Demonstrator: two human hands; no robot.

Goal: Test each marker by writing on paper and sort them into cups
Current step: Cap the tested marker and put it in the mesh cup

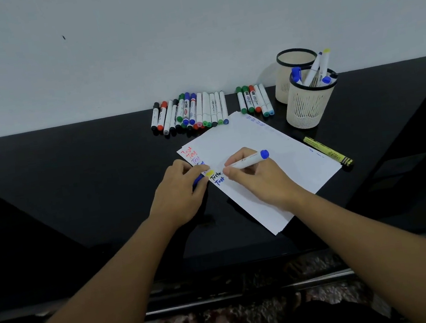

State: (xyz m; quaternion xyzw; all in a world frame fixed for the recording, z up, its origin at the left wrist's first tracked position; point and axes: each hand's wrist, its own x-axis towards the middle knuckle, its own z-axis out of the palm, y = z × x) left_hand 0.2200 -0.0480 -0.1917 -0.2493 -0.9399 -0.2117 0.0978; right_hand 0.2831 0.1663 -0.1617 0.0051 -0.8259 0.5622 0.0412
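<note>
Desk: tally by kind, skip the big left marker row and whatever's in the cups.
Cups: 2
Markers in the small row beside the cups: 5
Yellow highlighter lying alone: 1
Blue marker in the right hand: 1
Blue cap in the left hand: 1
Paper stack: 1
Total: 11

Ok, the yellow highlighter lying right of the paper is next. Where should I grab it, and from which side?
Take the yellow highlighter around the middle of its barrel, coming down from above with the right hand, once it is free. It lies flat on the black table, slanting from upper left to the dark cap at lower right. Both long sides look clear, the paper just to its left, so fingers should fit across it.
</note>
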